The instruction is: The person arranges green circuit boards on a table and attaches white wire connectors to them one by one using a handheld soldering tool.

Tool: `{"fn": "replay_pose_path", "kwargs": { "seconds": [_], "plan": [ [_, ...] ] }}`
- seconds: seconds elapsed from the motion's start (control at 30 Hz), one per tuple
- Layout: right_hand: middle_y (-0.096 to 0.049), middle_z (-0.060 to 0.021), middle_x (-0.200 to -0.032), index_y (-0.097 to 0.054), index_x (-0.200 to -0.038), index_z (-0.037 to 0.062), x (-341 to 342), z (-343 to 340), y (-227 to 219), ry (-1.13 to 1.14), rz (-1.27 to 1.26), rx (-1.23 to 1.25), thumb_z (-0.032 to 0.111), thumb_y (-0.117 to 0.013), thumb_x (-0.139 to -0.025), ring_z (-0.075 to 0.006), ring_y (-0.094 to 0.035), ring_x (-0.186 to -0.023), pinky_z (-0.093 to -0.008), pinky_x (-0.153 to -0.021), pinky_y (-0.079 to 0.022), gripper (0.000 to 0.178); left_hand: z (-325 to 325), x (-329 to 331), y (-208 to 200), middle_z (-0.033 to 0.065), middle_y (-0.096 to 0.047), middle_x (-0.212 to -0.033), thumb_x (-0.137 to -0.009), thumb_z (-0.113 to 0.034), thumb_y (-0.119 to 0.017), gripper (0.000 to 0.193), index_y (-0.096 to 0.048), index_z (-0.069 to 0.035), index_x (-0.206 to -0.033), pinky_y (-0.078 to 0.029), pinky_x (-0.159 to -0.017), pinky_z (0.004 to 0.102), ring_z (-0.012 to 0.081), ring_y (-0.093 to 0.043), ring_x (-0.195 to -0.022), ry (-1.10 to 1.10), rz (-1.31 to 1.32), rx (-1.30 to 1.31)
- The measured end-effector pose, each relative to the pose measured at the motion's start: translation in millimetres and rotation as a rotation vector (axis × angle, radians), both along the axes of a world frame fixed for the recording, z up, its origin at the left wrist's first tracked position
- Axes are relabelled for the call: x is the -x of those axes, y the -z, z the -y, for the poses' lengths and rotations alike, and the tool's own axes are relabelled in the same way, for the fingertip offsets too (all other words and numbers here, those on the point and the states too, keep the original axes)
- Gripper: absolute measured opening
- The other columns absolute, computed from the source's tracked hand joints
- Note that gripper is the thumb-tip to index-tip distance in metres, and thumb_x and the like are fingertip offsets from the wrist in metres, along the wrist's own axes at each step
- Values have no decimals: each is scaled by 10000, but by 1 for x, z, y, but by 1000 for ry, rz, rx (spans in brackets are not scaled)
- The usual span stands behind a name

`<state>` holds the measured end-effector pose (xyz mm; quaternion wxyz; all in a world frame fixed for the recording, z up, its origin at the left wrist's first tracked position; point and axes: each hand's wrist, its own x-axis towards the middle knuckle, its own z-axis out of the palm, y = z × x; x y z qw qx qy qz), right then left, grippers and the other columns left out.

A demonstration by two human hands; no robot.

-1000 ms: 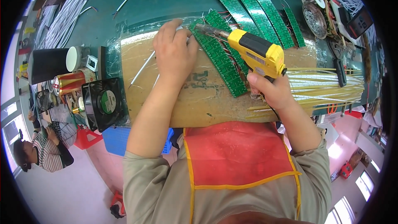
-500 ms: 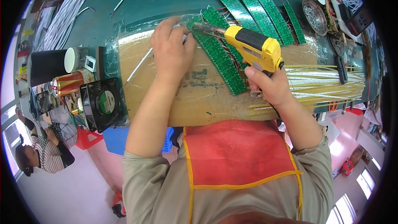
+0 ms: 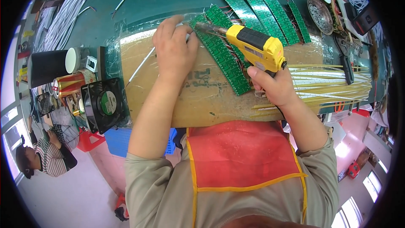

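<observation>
My right hand (image 3: 276, 88) is wrapped round the handle of a yellow and black soldering gun (image 3: 259, 46). Its metal tip points left and meets the upper end of a long green circuit board strip (image 3: 222, 62). At that same end, my left hand (image 3: 175, 50) is closed with its fingers pinched on a thin white cable (image 3: 141, 66), which trails down to the left. The fingertips hide the cable's end and its exact contact with the strip. A second green strip lies partly under the gun, with thin wires between the two.
Beneath my hands is a brown board (image 3: 168, 116) on a green table (image 3: 147, 0). More circuit strips (image 3: 270, 10) lie beyond. White and yellow strips (image 3: 333, 85) are bundled right; a black fan (image 3: 102, 105) and a can (image 3: 69, 86) stand left. Another person (image 3: 50, 156) sits far left.
The soldering gun has shifted very slightly left, its tip still at the strip's upper end. My left hand has barely moved. The person at far left has moved a hand.
</observation>
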<state>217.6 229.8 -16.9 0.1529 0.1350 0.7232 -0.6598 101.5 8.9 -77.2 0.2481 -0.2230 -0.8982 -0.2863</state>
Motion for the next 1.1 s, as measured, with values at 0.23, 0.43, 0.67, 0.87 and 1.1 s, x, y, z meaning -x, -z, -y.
{"fn": "replay_pose_path", "kwargs": {
  "seconds": [0.23,0.43,0.67,0.87,1.1],
  "plan": [
    [-556,36,-701,-617,-1037,44,-5,-4,4,30,-27,55,223,-703,-858,-66,-502,-613,-251,-554,-405,267,-1,0,-1,130,-636,-1118,-737,-70,-703,93,-651,-46,-810,-462,-904,431,331,-591,-1046,2,-2,2],
    [-560,30,-764,-589,-1061,36,-8,-5,2,34,-39,142,190,-715,-845,-69,-515,-670,-250,-592,-419,294,0,0,0,142,-636,-1117,-736,-73,-704,94,-654,-35,-807,-466,-911,433,337,-592,-1042,-2,9,-6],
    [-576,14,-889,-573,-1119,41,-15,-7,4,-19,-104,215,148,-746,-820,-73,-527,-791,-250,-696,-443,361,-1,0,-3,158,-631,-1126,-743,-77,-699,97,-654,-24,-810,-471,-910,436,345,-587,-1049,15,20,-21],
    [-569,18,-865,-574,-1095,39,-13,-3,-5,45,-5,118,188,-740,-837,-69,-524,-752,-245,-661,-441,342,-1,-3,-5,159,-632,-1131,-741,-80,-691,107,-652,-16,-818,-480,-915,421,344,-591,-1055,10,64,-48],
    [-582,17,-876,-579,-1148,22,-12,-8,3,27,18,123,206,-733,-846,-61,-523,-737,-242,-640,-437,385,1,-2,-6,162,-636,-1134,-745,-64,-677,91,-652,-19,-820,-496,-892,412,345,-613,-1028,45,56,-111]
  ]
}}
